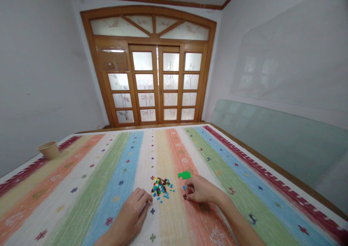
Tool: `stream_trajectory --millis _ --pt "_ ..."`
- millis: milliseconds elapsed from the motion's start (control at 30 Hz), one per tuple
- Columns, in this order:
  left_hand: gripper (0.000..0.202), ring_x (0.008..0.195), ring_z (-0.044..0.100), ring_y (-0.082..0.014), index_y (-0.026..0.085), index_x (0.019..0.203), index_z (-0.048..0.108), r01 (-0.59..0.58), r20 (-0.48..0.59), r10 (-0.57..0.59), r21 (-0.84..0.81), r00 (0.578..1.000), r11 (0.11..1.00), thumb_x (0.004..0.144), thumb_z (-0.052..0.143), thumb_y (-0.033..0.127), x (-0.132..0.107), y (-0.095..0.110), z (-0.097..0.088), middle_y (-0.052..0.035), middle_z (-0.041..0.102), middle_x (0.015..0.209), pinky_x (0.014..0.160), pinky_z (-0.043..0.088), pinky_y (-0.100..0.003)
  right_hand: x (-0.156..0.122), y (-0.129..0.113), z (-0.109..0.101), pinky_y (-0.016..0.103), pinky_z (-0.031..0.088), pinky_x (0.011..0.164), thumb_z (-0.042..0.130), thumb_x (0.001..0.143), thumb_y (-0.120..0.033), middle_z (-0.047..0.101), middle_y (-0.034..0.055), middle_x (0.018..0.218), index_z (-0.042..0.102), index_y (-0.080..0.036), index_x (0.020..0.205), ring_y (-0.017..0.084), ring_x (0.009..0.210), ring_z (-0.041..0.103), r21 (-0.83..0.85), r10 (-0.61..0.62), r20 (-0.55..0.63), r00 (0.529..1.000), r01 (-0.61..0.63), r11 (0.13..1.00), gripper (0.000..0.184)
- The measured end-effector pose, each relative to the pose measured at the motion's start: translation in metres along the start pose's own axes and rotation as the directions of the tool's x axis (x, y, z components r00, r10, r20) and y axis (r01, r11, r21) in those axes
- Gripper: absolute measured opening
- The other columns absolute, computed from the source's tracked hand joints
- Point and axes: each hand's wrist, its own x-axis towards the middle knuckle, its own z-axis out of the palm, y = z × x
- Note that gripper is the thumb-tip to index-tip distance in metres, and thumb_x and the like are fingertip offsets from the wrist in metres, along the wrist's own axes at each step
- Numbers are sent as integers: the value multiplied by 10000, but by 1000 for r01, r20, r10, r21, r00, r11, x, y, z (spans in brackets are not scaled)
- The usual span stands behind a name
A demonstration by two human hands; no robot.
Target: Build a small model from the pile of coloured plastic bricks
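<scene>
A small heap of tiny toy building bricks (161, 186), in brown, blue, green, yellow and white, lies on the striped tablecloth. My left hand (136, 206) rests on the cloth at the heap's near left, its fingers loosely bent and nothing visible in them. To the right of the heap, my right hand (199, 190) is closed in a pinch at a small brown brick (185, 196), low over the cloth. Just beyond its fingers lies a flat bright green piece (185, 175). A little blue brick (184, 187) sits between that piece and my right fingertips.
A tan paper cup (49, 150) stands near the table's far left edge. The striped cloth (108, 188) covers the table. Wooden doors with glass panes (171, 83) are beyond it, and a pale green glass panel (272, 130) runs along the right side.
</scene>
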Motion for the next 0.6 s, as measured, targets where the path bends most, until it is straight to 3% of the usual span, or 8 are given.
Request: stream_trajectory --millis 233,600 --pt "202 880 654 -236 232 973 608 -5 4 4 9 1000 1000 1014 449 115 1 3 -1 -65 684 937 777 531 -341 -1 -2 0 224 333 606 828 704 -154 728 -7 775 787 -207 967 144 690 608 49 -15 -46 999 18 999 272" --pt "202 870 662 -232 238 972 614 -15 -25 15 -1 1000 1000 992 475 92 0 3 -2 -54 687 930 770 529 -327 -2 -4 -3 233 344 609 806 729 -135 745 9 768 826 -202 898 152 707 634 9 -28 -33 999 28 1000 183"
